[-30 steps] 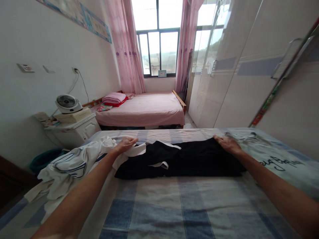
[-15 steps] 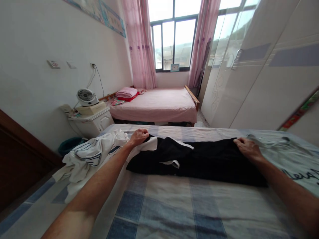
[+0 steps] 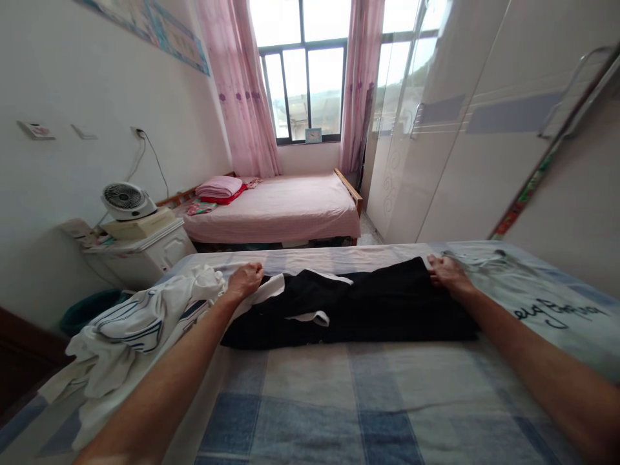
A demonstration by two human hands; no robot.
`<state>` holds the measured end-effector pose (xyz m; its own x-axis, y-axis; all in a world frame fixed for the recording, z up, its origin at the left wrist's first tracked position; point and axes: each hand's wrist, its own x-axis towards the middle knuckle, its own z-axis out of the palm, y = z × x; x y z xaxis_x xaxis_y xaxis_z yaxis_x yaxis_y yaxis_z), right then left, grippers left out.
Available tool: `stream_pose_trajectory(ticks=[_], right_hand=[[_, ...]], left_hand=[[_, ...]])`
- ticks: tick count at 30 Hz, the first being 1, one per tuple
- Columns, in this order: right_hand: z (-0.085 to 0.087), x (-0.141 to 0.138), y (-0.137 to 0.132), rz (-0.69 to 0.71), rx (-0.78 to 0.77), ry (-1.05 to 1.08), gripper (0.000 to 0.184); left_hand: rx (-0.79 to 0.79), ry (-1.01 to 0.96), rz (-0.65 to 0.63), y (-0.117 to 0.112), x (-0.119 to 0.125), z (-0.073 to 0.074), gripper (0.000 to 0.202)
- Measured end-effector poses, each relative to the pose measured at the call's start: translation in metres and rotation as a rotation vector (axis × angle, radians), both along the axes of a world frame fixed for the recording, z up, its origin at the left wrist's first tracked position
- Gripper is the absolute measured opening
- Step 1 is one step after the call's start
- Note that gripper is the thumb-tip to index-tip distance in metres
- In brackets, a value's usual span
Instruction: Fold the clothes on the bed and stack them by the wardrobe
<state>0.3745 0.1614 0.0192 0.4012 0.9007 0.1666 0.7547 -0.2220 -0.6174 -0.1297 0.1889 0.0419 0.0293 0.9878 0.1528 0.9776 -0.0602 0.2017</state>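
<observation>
A black garment with white trim lies stretched across the near bed, which has a blue and grey checked cover. My left hand is closed in a fist on the garment's far left edge. At the far right end, my right hand has its fingers curled onto the garment's edge. Both arms reach forward over the bed.
A heap of white clothes with dark stripes sits left of the black garment. A pale green printed cloth lies to the right. Beyond are a nightstand with a fan, a pink bed, a window and a white wardrobe.
One second ago both hands lay flat on the garment; they have since closed on its far edge. The view swung left and back.
</observation>
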Motion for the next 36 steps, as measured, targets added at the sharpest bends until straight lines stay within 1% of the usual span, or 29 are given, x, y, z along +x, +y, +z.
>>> stream_pose_trajectory(ticks=[2,4,5,6,7,8,9,11,13,15,17,18,20,23,24,25,26,28,29,30,31,33,35,36], right_hand=[[0.001,-0.004,-0.009,-0.01,-0.057,0.165,0.051],[0.004,-0.007,-0.02,0.034,-0.097,0.255,0.064],[0.006,-0.008,-0.025,0.076,-0.1,0.256,0.066],[0.008,-0.01,-0.03,0.119,-0.092,0.255,0.064],[0.01,-0.011,-0.035,0.155,-0.067,0.269,0.06],[0.012,-0.012,-0.039,0.173,-0.032,0.302,0.055],[0.014,-0.013,-0.043,0.168,0.005,0.351,0.053],[0.015,-0.015,-0.05,0.123,0.05,0.456,0.053],[0.014,-0.015,-0.057,0.083,0.011,0.47,0.06],[0.01,-0.014,-0.063,0.127,-0.064,0.394,0.07],[0.005,-0.012,-0.069,0.215,-0.076,0.294,0.073],[0.004,-0.01,-0.072,0.248,-0.058,0.24,0.069],[0.004,-0.008,-0.078,0.236,-0.053,0.1,0.056],[0.011,-0.011,-0.085,0.083,-0.163,-0.225,0.04],[0.015,-0.015,-0.087,0.051,-0.164,-0.337,0.036],[0.018,-0.021,-0.087,0.052,-0.124,-0.428,0.033],[0.022,-0.028,-0.087,0.088,-0.049,-0.491,0.032],[0.025,-0.045,-0.084,0.225,0.136,-0.534,0.034],[0.025,-0.052,-0.082,0.303,0.202,-0.528,0.036],[0.023,-0.059,-0.08,0.379,0.225,-0.516,0.038],[0.02,-0.065,-0.078,0.441,0.205,-0.505,0.038],[0.013,-0.072,-0.075,0.511,0.09,-0.507,0.034],[0.01,-0.079,-0.072,0.483,0.014,-0.526,0.034],[0.01,-0.083,-0.07,0.449,0.022,-0.53,0.034]], left_hand=[[0.13,0.027,-0.044,-0.009,0.008,0.005,0.027],[0.28,0.035,-0.179,-0.02,0.018,0.01,0.027],[0.328,0.029,-0.27,-0.026,0.024,0.012,0.027],[0.344,0.02,-0.359,-0.032,0.03,0.013,0.028],[0.328,0.012,-0.43,-0.038,0.035,0.013,0.03],[0.296,0.011,-0.477,-0.043,0.04,0.013,0.032],[0.259,0.015,-0.496,-0.047,0.044,0.012,0.036],[0.183,0.017,-0.479,-0.053,0.05,0.008,0.043],[0.129,0.006,-0.44,-0.056,0.053,0.004,0.048],[0.103,0.004,-0.422,-0.058,0.053,0.001,0.05],[0.094,0.016,-0.415,-0.059,0.053,-0.001,0.05],[0.088,0.023,-0.412,-0.059,0.053,-0.001,0.049],[0.071,0.035,-0.403,-0.06,0.054,-0.002,0.046],[0.054,0.045,-0.401,-0.061,0.056,-0.002,0.042],[0.059,0.044,-0.404,-0.061,0.056,-0.002,0.041],[0.072,0.038,-0.405,-0.06,0.057,-0.002,0.041],[0.091,0.029,-0.405,-0.06,0.057,-0.002,0.04],[0.139,0.007,-0.41,-0.059,0.058,-0.001,0.039],[0.161,0.001,-0.414,-0.06,0.058,0.0,0.038],[0.177,0.001,-0.418,-0.061,0.057,0.0,0.038],[0.189,0.006,-0.418,-0.063,0.055,0.001,0.038],[0.208,0.016,-0.402,-0.07,0.05,0.004,0.037],[0.235,0.008,-0.371,-0.08,0.043,0.007,0.035],[0.252,-0.003,-0.354,-0.085,0.04,0.008,0.034]])
